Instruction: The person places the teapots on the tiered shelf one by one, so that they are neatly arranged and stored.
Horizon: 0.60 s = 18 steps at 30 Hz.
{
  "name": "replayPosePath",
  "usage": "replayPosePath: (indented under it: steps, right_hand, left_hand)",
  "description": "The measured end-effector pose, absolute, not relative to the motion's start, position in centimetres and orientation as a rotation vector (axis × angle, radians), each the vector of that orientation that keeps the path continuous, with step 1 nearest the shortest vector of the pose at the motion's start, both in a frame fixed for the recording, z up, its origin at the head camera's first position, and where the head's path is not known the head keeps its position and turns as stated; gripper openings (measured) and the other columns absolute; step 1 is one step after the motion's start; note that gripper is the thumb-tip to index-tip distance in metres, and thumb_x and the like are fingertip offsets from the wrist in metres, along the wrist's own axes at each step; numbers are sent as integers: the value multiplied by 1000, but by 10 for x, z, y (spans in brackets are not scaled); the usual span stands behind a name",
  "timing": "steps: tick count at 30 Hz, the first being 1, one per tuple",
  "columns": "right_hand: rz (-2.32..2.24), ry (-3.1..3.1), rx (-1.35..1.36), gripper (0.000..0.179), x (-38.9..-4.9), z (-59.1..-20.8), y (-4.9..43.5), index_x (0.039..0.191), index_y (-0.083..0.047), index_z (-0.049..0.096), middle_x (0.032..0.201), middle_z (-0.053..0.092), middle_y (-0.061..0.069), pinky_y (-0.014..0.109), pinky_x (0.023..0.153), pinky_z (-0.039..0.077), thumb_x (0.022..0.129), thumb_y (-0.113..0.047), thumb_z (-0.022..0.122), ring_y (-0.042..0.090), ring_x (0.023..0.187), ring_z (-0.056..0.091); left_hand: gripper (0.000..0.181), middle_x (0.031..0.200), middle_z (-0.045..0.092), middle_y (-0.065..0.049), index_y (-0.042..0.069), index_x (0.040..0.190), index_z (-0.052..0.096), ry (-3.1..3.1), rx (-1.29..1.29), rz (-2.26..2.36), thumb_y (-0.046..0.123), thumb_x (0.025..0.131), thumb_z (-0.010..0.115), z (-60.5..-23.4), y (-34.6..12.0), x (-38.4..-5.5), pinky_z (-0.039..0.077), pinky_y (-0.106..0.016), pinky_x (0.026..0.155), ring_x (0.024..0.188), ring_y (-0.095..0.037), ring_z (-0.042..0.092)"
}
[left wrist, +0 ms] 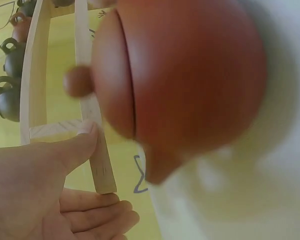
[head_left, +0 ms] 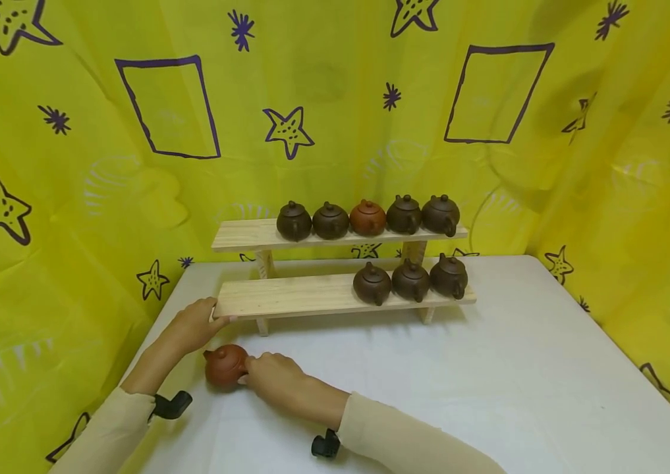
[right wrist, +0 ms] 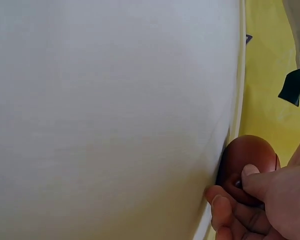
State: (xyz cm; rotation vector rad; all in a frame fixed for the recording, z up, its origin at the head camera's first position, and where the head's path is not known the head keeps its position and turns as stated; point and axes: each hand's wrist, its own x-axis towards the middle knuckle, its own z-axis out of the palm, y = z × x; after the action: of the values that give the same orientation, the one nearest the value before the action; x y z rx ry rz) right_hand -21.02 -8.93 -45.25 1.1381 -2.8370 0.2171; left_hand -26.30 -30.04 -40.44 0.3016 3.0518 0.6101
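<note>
My right hand (head_left: pixel 278 378) grips a red-brown clay teapot (head_left: pixel 226 366) by its handle, thumb on top in the right wrist view. The teapot's spout points left, toward my left forearm. Whether its base touches the white table cannot be told. My left hand (head_left: pixel 191 324) holds the left end of the lower board of a two-tier wooden shelf (head_left: pixel 275 296). In the left wrist view, the thumb lies on the board (left wrist: pixel 104 170) and the fingers are around its end. The teapot (left wrist: pixel 200 75) fills much of that view, its lid knob toward the shelf.
Three dark brown teapots (head_left: pixel 410 280) stand on the right part of the lower board. Along the upper board (head_left: pixel 246 234) are several dark teapots and one reddish teapot (head_left: pixel 367 218). Yellow patterned curtains (head_left: pixel 335 79) surround the white table (head_left: pixel 524 382) at the back and sides.
</note>
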Motion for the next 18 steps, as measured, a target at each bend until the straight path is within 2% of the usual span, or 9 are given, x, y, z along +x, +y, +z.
replayPosePath:
  steps: [7,9,15,18]
  right_hand:
    - [256,-2827,1126,26,-208,-452,-64,90,-16,72,82,74,-3,24,54,50,102,-39,67,10,71,70]
    - [246,-2820,1130,26,-207,-451,-55,88,-17,71,80,72,-4,24,54,49,102,-39,68,9,70,68]
    - [479,-2884,1112,30,-207,-439,-27,80,-18,62,68,55,-9,21,57,41,102,-36,68,5,62,48]
    - [662,-2893,1094,28,-211,-430,-14,81,-17,63,66,51,-11,19,57,39,103,-32,69,3,60,43]
  left_hand:
    - [49,106,68,-28,-15,116,59,3063,322,617,30,103,69,-405,-300,-264,53,-56,81,95,-39,65]
    - [49,106,67,-28,-16,117,58,3064,321,612,30,103,69,-405,-300,-264,53,-56,81,94,-39,65]
    - [54,110,67,-31,-18,122,57,3062,307,618,31,103,68,-406,-300,-263,53,-58,85,97,-41,64]
    - [53,111,66,-30,-18,122,56,3055,293,617,31,104,68,-406,-301,-263,53,-57,84,96,-40,63]
